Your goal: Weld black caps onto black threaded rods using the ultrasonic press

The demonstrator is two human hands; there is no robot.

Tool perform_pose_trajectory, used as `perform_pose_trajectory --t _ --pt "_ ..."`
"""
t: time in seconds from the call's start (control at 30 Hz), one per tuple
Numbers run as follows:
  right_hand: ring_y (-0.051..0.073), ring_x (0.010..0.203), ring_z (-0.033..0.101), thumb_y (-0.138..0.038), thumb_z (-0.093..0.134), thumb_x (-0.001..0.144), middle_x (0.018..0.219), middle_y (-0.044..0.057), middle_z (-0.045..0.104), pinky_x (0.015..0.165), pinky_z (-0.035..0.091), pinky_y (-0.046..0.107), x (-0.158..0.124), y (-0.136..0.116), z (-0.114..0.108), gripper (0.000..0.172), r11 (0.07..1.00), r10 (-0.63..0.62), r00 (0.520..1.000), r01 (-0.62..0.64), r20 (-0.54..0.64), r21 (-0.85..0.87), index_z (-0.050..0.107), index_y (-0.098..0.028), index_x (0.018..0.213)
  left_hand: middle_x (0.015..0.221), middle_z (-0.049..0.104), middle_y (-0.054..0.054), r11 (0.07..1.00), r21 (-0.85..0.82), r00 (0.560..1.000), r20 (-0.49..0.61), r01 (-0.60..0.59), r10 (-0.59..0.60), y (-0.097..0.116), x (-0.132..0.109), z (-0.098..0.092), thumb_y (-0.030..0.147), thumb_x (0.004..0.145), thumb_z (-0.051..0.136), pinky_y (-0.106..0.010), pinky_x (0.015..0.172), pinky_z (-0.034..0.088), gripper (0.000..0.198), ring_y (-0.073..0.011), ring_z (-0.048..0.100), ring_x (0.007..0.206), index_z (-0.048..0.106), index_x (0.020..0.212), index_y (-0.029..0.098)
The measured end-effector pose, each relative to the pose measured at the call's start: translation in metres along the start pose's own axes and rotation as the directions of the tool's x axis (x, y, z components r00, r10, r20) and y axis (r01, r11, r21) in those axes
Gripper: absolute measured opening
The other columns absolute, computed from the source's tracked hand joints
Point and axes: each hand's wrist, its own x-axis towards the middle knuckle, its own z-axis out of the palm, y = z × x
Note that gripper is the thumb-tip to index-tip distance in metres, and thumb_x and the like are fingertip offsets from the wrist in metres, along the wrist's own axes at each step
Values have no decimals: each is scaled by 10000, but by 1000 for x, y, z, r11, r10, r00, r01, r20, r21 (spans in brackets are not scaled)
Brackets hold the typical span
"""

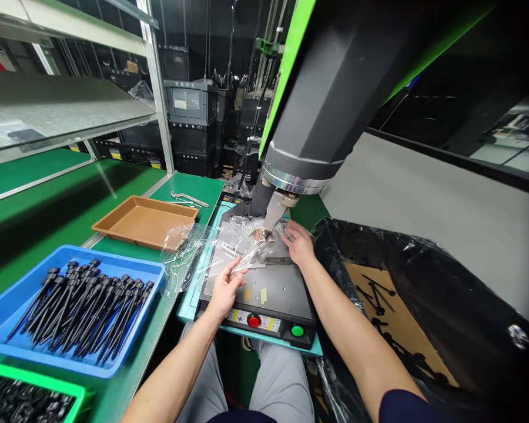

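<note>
Touching the clear plastic film [247,257], the left hand [226,289] has its fingers partly bent near the thumb, though whether they are closed on the film I cannot tell. The right hand [298,244] is on the other side of the machine tip [275,210], its fingers open and spread just beside the film's far end. The film lies crumpled over the grey machine base [275,288], under and around the tip, and trails leftward over the edge of the green counter [156,326]. Along the base's front edge are a red button [254,321] and a green button [297,331]. Above the tip rises a dark machine column [324,111] with bright green edging. On the counter, a blue tray [156,276] holds many black ties [86,305] (most with their round heads toward the far side), and beyond it sit a brown tray [145,220] and metal wrenches [188,198]. A green bin [35,379] of black parts stands nearest the person. To the right, black plastic sheeting [458,288] surrounds cardboard [394,302] bearing more black pieces. Farther back, grey crates [189,103] are stacked.
</note>
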Motion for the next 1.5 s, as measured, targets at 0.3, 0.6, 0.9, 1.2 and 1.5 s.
perform_pose_trajectory --t 0.3,0.6,0.9,1.2,1.5 --pt "248 994 642 -306 476 774 1196 95 581 831 564 454 5 -14 -42 307 909 251 968 -229 -18 348 605 -232 1043 1385 552 -108 1000 -5 999 43 21 -21 -9 1 10 378 809 687 -325 791 549 502 -276 579 1186 585 1283 246" --pt "265 1057 637 -320 423 840 1211 161 569 819 576 447 -15 9 -56 315 835 390 919 -327 -57 442 557 -184 1090 1398 536 -118 998 -12 998 -2 55 -55 -20 -3 7 382 776 725 -354 790 550 506 -286 585 1173 607 1247 239" --pt "318 1187 571 -325 534 775 1251 122 621 979 479 573 -76 12 -57 272 818 152 966 -243 211 521 630 -210 1003 1404 533 -120 998 3 998 12 61 -61 -23 0 6 366 792 714 -318 775 549 505 -267 600 1157 592 1262 229" --pt "138 839 698 -136 470 935 959 66 698 774 608 263 -20 8 -72 157 877 362 906 -251 -220 411 580 -195 841 1207 659 -143 997 5 997 3 76 -76 -24 -5 4 423 778 714 -372 832 547 560 -305 594 1175 585 1277 204" --pt "132 763 711 -128 448 958 857 48 712 741 622 263 -27 23 -73 162 870 388 885 -260 -256 420 579 -194 889 1341 570 -126 998 0 998 -31 57 -57 -24 -7 1 376 781 719 -302 768 552 497 -269 616 1137 610 1236 209"
